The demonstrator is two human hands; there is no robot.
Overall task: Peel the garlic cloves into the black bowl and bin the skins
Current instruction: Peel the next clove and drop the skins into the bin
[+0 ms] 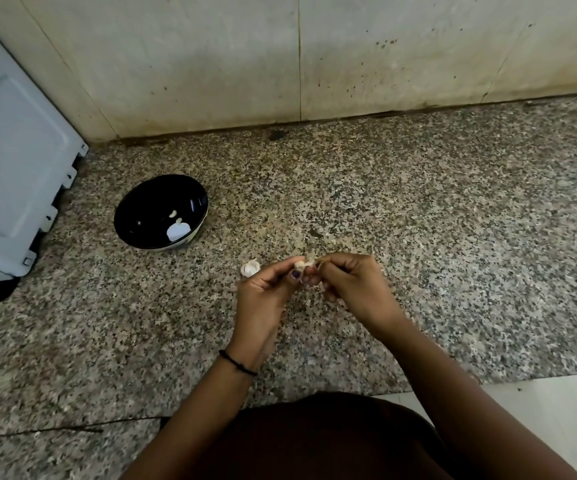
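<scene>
A black bowl [148, 206] stands on the speckled granite counter, left of centre, with two pale peeled cloves [173, 213] inside. In front of it, my left hand [266, 292] and my right hand [353, 282] meet over the counter. Both pinch one small garlic clove [301, 263] between their fingertips. Its skin is partly hidden by the fingers. The rest of the garlic bulb [249, 268] lies on the counter just left of my left hand.
A white appliance [13, 161] stands at the far left, close to the bowl. A stained tiled wall [315, 64] runs along the back of the counter. The counter's front edge [522, 379] shows at lower right, with pale floor beyond it.
</scene>
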